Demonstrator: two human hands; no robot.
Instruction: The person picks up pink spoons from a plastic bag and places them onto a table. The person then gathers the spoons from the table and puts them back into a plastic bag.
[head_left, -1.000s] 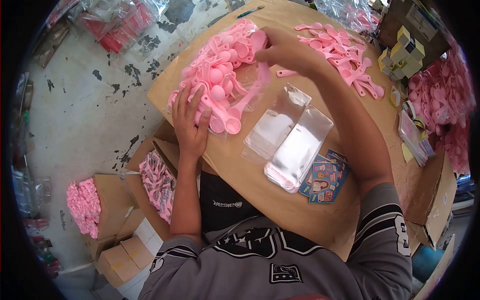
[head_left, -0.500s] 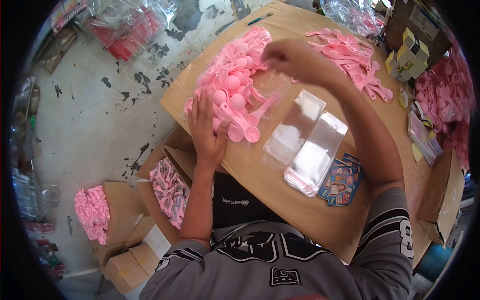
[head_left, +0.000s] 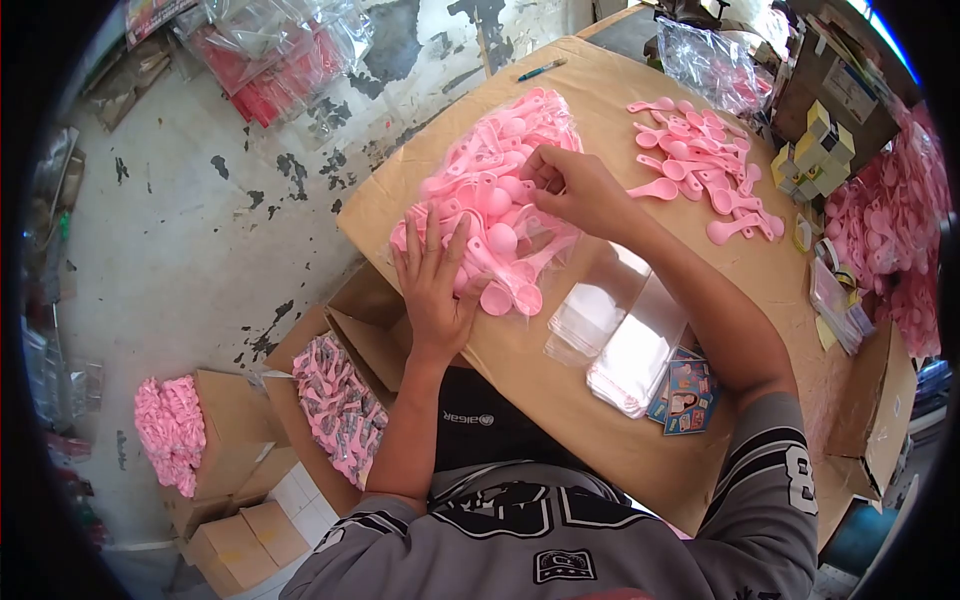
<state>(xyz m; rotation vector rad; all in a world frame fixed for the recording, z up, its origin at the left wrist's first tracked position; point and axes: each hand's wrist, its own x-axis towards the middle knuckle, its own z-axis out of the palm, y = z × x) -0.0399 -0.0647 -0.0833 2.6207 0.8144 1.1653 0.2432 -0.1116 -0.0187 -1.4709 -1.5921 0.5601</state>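
A clear plastic bag full of pink plastic spoons (head_left: 497, 203) lies on the paper-covered table (head_left: 520, 375). My left hand (head_left: 437, 292) rests on its near left end, fingers spread and palm down. Over the bag's right side is my right hand (head_left: 580, 190), its fingers curled in at the spoons and film. Whatever sits between those fingertips is hidden. To the right, a loose pile of pink spoons (head_left: 700, 160) is spread on the table. Closer to me are two stacks of clear plastic sleeves (head_left: 632, 365) and some blue printed cards (head_left: 690, 398), partly under my right forearm.
A pen (head_left: 541, 70) lies at the far table edge. Small yellow-and-white boxes (head_left: 815, 150) and a tape roll (head_left: 802, 234) are at the right, near more bagged pink spoons (head_left: 890, 220). Left of the table, an open carton (head_left: 335, 405) holds wrapped pink pieces.
My right hand has come nearer to me and further over the bag of spoons. My left hand stays spread on the bag. The whole view has shifted slightly.
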